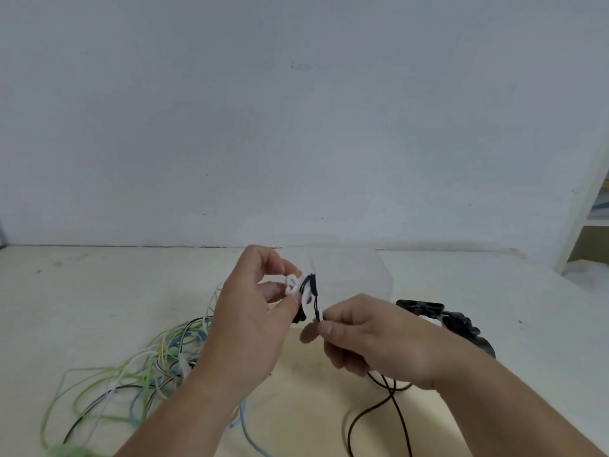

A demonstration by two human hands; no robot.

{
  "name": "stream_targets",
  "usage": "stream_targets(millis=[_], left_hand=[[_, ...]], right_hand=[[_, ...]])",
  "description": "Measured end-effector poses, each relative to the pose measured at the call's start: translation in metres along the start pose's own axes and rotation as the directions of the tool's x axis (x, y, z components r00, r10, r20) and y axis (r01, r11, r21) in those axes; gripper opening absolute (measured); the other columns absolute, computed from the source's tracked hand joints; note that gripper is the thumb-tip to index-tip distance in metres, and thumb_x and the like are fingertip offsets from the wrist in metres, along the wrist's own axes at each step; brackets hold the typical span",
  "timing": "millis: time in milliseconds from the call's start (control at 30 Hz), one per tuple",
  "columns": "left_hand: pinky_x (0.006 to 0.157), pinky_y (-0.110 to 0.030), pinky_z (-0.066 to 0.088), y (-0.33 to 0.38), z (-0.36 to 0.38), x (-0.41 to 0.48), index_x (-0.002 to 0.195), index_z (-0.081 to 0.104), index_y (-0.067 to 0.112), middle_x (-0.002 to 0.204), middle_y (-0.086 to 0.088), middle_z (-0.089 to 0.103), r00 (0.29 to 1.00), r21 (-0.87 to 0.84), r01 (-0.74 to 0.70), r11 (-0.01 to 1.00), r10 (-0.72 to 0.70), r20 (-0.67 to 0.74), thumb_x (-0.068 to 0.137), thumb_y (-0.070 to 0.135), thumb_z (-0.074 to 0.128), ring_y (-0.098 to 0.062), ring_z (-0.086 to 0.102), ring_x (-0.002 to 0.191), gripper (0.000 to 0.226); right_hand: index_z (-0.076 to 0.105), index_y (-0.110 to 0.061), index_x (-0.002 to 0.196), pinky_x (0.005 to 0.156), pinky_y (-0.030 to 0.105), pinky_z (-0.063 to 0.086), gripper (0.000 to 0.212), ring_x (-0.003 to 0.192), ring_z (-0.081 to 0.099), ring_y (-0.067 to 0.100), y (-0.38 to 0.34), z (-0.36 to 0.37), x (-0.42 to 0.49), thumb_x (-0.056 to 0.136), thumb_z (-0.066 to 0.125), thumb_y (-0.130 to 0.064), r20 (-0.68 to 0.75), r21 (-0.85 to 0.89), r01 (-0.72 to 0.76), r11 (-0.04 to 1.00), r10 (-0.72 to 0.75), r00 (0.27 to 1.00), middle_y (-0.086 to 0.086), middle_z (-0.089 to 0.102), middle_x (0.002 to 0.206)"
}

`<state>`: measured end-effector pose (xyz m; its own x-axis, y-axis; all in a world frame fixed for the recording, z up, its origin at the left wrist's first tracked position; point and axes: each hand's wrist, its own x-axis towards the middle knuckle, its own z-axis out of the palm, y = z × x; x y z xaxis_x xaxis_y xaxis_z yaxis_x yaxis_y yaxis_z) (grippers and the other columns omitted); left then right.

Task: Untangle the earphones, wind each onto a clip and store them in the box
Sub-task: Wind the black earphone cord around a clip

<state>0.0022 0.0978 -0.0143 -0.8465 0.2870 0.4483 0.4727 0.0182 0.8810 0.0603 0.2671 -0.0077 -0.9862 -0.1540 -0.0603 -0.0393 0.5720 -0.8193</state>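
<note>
Both hands are raised over the cream table (494,291), near centre, with the forearms coming in from the bottom edge.

Left hand (253,311): fingers curled, thumb and fingertips pinching a small white plastic clip (296,290) held roughly upright. A thin black earphone cable (313,285) sits in a few turns round the clip.

Right hand (365,334): thumb and forefinger pinch the same cable just below the clip, other fingers curled under. The free length drops from under the palm and loops on the table.

Around:
- Tangle of green, white, pale-blue and black earphone cables (148,367) on the table at left, partly hidden by the left forearm.
- Clear plastic box (369,275) directly behind the hands; can't tell its contents.
- Heap of black plastic pieces (454,321) right of the box, partly hidden by the right wrist; exact shape unclear.
- White shelf unit (593,209) at the far right edge.
</note>
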Motion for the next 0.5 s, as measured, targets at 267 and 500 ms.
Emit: stream_targets(millis=[267, 500], left_hand=[[0.064, -0.013, 0.048, -0.011, 0.002, 0.0, 0.086, 0.049, 0.031, 0.094, 0.019, 0.065, 0.992, 0.239, -0.049, 0.97, 0.076, -0.103, 0.086, 0.0, 0.068, -0.002, 0.068, 0.081, 0.036], [0.051, -0.011, 0.039, -0.005, 0.005, -0.006, 0.086, 0.051, 0.035, 0.08, 0.016, 0.063, 0.985, 0.415, -0.166, 0.895, 0.134, 0.104, 0.091, 0.011, 0.065, 0.009, 0.058, 0.065, 0.028]], right_hand=[[0.074, -0.012, 0.098, 0.053, 0.032, 0.027, 0.026, 0.053, 0.033, 0.02, -0.007, -0.002, -0.006, 0.103, 0.051, -0.024, 0.106, 0.031, 0.038, 0.999, -0.042, 0.994, -0.003, 0.045, 0.057], [0.071, -0.014, 0.07, 0.048, 0.023, 0.031, 0.022, 0.047, 0.034, 0.011, -0.012, -0.017, -0.009, 0.09, 0.063, -0.016, -0.36, -0.08, 0.121, 0.989, -0.142, 0.922, -0.002, 0.042, 0.051]])
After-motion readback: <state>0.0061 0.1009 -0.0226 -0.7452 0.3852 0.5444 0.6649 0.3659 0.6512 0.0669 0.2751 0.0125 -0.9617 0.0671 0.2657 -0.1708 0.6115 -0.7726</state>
